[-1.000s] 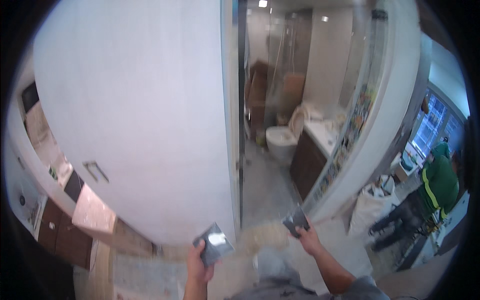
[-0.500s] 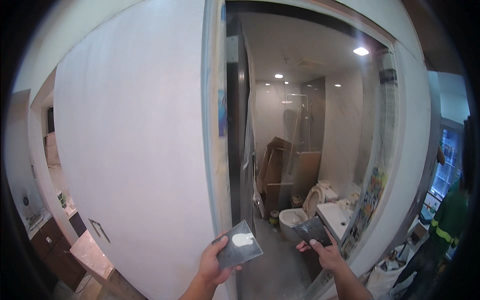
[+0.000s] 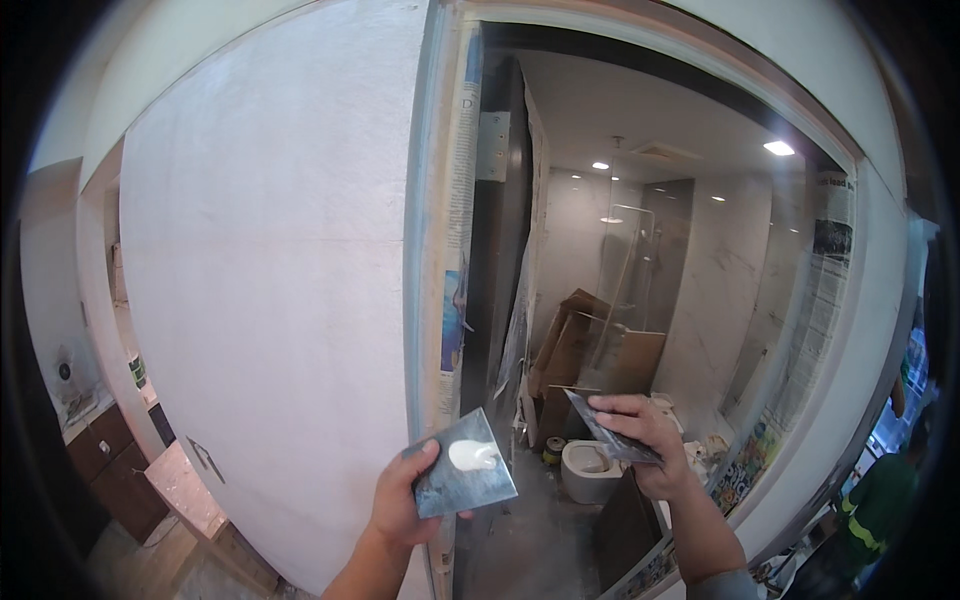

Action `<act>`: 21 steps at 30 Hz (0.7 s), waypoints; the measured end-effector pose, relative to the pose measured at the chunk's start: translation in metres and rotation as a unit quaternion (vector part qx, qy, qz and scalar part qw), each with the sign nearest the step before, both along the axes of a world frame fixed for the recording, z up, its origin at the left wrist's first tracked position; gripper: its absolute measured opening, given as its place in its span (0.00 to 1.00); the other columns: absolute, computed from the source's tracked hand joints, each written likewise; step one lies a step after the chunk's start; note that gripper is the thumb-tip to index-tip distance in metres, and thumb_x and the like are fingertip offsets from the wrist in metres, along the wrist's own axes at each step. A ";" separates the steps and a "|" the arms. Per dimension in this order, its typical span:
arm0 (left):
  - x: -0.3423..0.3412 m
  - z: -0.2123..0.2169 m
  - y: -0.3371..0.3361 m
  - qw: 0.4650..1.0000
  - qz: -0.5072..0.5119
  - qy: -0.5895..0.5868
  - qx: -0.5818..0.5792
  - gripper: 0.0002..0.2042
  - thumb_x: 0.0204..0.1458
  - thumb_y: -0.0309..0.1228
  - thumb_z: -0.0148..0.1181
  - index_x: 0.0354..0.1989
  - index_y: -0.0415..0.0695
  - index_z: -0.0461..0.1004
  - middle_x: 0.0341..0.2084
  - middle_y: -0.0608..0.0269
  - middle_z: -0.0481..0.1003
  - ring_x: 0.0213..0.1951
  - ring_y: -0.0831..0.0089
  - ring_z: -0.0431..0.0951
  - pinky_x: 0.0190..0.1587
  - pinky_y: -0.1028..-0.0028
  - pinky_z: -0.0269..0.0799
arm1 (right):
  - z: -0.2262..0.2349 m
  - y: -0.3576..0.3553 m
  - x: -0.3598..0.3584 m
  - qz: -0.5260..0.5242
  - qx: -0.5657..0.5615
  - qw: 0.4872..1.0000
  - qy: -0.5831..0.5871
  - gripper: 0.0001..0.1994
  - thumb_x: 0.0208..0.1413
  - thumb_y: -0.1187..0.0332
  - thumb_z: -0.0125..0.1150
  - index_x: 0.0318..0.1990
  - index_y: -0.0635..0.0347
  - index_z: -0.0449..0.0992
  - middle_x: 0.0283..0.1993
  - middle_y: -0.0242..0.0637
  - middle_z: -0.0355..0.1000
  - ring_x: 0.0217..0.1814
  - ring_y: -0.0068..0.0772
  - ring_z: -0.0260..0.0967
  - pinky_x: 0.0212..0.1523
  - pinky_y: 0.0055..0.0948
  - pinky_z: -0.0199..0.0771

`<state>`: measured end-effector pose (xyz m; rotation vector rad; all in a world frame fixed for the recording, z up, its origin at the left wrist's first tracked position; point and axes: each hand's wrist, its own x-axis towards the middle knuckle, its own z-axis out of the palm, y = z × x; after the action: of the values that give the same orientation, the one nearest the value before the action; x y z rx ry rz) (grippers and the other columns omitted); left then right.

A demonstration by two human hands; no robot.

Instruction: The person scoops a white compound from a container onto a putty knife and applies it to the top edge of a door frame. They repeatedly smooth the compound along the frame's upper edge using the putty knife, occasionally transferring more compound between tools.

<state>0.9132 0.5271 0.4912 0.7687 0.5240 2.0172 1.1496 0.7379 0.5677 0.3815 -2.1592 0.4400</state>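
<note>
My left hand (image 3: 398, 495) grips a thin square grey plate (image 3: 455, 494) by its left edge, thumb on top and fingers beneath. A blob of white putty-like paste (image 3: 472, 456) sits on the plate's upper face. Farther right and slightly higher, my right hand (image 3: 652, 440) is closed on a dark flat scraper plate (image 3: 612, 437), which is tilted with its edge toward the left. The two plates are apart. Left of my hands stands a white wall (image 3: 270, 280), bordered by a door frame (image 3: 425, 260) with blue tape and newspaper strips; neither plate touches it.
Through the doorway lie a bathroom with a white toilet (image 3: 590, 470), cardboard sheets (image 3: 568, 345) and a can (image 3: 553, 449) on the floor. A person in a green top (image 3: 880, 500) is at the far right. At the lower left stands a wooden bench-like piece (image 3: 190, 490).
The view has shifted, bringing more of the door frame in. My right hand has risen and turned its scraper plate edge-on, fingers now over it. My left hand still holds the pasted plate, slightly higher.
</note>
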 end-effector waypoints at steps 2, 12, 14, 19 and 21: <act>-0.002 0.014 -0.005 1.000 0.028 0.012 0.003 0.23 0.65 0.40 0.51 0.58 0.33 0.68 0.42 0.46 0.80 0.32 0.59 0.85 0.24 0.64 0.83 | 0.018 -0.007 -0.007 0.009 0.008 1.000 -0.024 0.25 0.51 0.74 0.66 0.60 0.53 0.79 0.65 0.47 0.71 0.62 0.46 0.71 0.62 0.40 0.69; -0.020 0.039 0.006 0.995 0.075 0.069 -0.004 0.22 0.63 0.41 0.54 0.55 0.33 0.68 0.40 0.47 0.79 0.32 0.59 0.84 0.20 0.63 0.82 | 0.072 0.004 -0.030 -0.032 0.203 0.978 -0.033 0.24 0.44 0.63 0.72 0.54 0.43 0.85 0.63 0.34 0.75 0.62 0.43 0.70 0.63 0.44 0.62; -0.024 0.044 0.011 0.993 0.088 0.073 -0.015 0.22 0.63 0.41 0.55 0.55 0.33 0.68 0.40 0.46 0.78 0.32 0.58 0.84 0.20 0.64 0.83 | 0.078 0.007 -0.034 -0.044 0.222 0.973 -0.031 0.23 0.45 0.62 0.72 0.53 0.42 0.85 0.63 0.33 0.76 0.61 0.42 0.70 0.62 0.43 0.63; -0.013 0.050 0.014 0.988 0.134 0.067 -0.037 0.22 0.63 0.39 0.54 0.55 0.31 0.68 0.40 0.45 0.78 0.31 0.58 0.85 0.19 0.65 0.84 | 0.069 0.013 -0.042 -0.027 0.241 0.969 -0.056 0.20 0.48 0.64 0.69 0.52 0.38 0.86 0.63 0.28 0.76 0.61 0.41 0.69 0.63 0.44 0.59; -0.005 0.057 0.013 0.987 0.135 0.083 -0.024 0.22 0.64 0.39 0.54 0.55 0.31 0.68 0.39 0.46 0.77 0.30 0.60 0.84 0.19 0.67 0.84 | 0.068 0.013 -0.041 -0.047 0.270 0.959 -0.068 0.20 0.45 0.57 0.74 0.49 0.31 0.86 0.60 0.25 0.78 0.62 0.36 0.70 0.68 0.46 0.58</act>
<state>0.9078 0.5398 0.5482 0.8804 0.8070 2.1888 1.1089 0.7510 0.6356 0.5556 -2.4023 -0.1960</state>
